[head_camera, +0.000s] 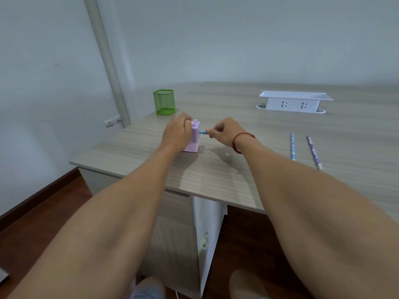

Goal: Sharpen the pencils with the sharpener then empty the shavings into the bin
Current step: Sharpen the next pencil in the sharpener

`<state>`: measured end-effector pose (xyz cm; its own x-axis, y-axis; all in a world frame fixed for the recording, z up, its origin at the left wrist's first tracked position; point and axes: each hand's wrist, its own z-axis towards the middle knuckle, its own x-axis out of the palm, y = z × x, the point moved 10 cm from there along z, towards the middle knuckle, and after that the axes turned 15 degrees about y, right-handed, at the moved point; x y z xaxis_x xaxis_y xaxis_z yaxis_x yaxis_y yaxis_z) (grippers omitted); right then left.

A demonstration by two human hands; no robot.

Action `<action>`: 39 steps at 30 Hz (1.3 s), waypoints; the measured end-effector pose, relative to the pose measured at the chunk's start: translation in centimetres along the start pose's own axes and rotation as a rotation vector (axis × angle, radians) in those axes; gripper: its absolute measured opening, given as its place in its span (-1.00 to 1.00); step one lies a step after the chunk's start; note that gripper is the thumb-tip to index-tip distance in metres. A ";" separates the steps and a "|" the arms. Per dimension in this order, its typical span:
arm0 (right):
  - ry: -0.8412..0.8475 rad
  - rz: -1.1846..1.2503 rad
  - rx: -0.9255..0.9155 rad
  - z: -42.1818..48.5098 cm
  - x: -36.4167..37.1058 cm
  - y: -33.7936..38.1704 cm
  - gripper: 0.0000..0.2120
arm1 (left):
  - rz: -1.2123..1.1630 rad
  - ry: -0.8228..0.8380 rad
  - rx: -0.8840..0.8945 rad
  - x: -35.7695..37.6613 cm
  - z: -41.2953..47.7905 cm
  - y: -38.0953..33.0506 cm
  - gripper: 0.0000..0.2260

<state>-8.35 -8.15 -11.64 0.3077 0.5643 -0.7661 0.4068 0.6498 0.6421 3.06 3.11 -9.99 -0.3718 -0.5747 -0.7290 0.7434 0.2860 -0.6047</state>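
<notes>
One pencil (203, 132) sits in the sharpener (195, 134), seemingly partway.

left hand (176, 133) curled over the sharpener (195, 134) from its left side, gripped it | right hand (224, 132) sat just right of the sharpener, fingertips pinched a pencil (203, 132) | both forearms reached forward, bare

Open desk (248, 175) between sharpener (195, 138) and blue pencil (292, 146); green mesh cup (164, 102) close behind sharpener.
</notes>
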 end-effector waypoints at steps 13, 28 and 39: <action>-0.088 -0.180 0.002 -0.5 -0.1 1.2 -0.78 | -0.049 -0.019 0.015 -0.4 0.0 0.5 -0.73; 0.066 -0.405 -0.154 0.1 3.9 7.8 -0.35 | -0.138 0.036 -0.171 -1.8 -2.3 6.1 -0.71; 0.052 -0.665 -0.064 1.2 6.3 9.5 -0.50 | 0.368 0.290 0.002 -0.5 -3.5 5.2 -0.78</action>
<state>-1.53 1.03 -10.38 -0.0331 0.0559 -0.9979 0.4431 0.8958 0.0355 5.12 7.56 -13.93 -0.2229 -0.1974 -0.9546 0.8557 0.4295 -0.2886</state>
